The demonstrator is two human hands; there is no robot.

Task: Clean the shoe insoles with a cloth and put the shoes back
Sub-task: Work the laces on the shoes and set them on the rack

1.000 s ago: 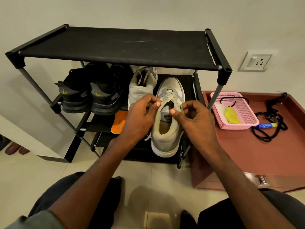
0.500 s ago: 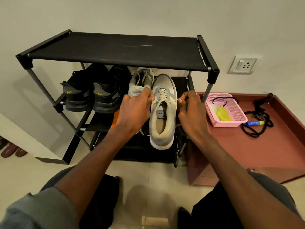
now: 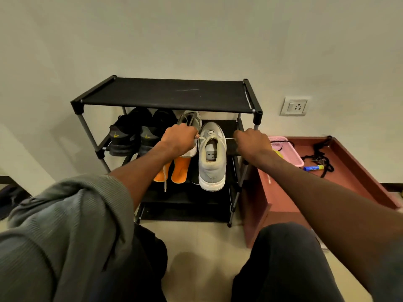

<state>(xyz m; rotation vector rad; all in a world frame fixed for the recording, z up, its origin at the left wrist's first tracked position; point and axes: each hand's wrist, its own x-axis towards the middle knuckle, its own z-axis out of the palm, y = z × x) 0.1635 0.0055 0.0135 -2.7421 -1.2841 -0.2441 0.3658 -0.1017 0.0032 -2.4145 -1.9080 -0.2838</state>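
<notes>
on the rack's middle shelf (image 3: pixel 231 136), grey shoe (image 3: pixel 212 158), left hand (image 3: pixel 180 139) and right hand (image 3: pixel 253 141) each clamped on its taut lace (image 3: pixel 226 138)

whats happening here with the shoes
A person is crouched at a black shoe rack, pulling the laces of a grey sneaker taut. The left hand grips one lace end, the right hand the other. The sneaker sits on the middle shelf beside its pair; two orange insoles lie below.
</notes>
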